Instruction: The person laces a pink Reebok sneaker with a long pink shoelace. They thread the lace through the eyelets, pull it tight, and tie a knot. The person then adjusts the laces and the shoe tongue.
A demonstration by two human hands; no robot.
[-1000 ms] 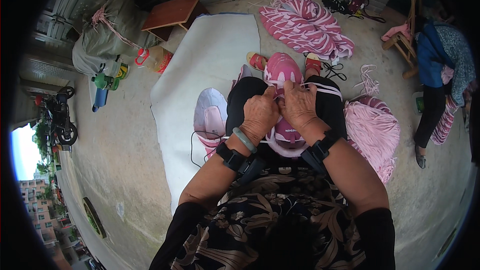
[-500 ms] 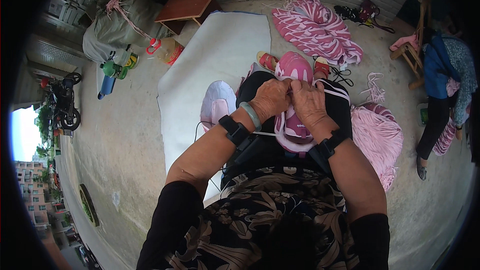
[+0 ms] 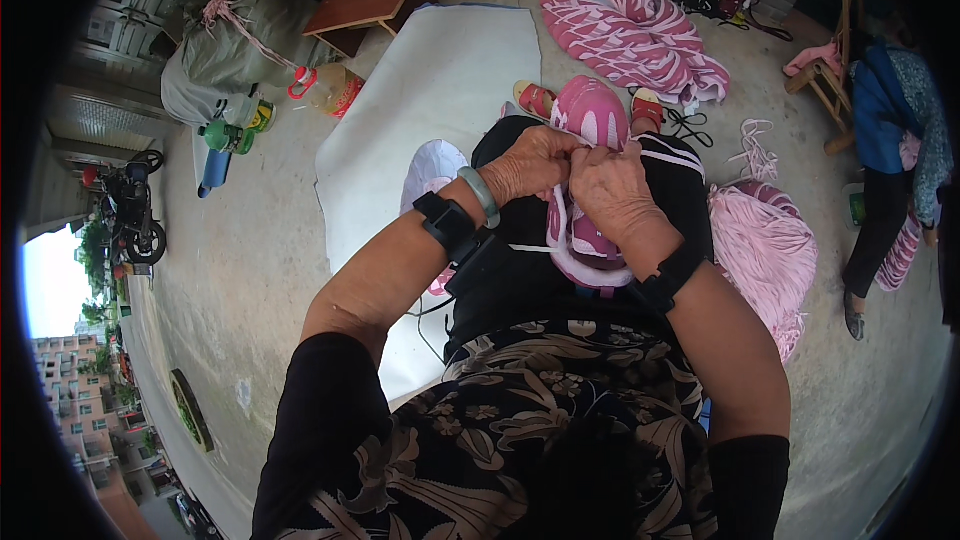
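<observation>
A pink and white shoe upper (image 3: 590, 105) lies on my lap, toe pointing away from me and open heel towards my body. My left hand (image 3: 532, 164) is closed, with thumb and fingers pinched on its left edge near the lacing opening. Against it, my right hand (image 3: 612, 192) is also closed, its bent fingers gripping the upper's throat from the right. Whether a lace is caught between the fingertips is hidden. A white lace (image 3: 530, 248) sticks out to the left of the heel, across my dark trousers.
On the floor, a pale sheet (image 3: 400, 130) carries another upper (image 3: 434, 165). Bundled pink uppers (image 3: 630, 35) lie ahead; pink laces (image 3: 762, 235) are heaped at right. A wooden stool (image 3: 365, 2), bottles (image 3: 328, 90) and a sack (image 3: 250, 40) stand left. Another person (image 3: 885, 140) bends at far right.
Both hands and the upper have shifted slightly away from me. My left elbow has swung outward. The white strand that stretched right from my right hand no longer shows there.
</observation>
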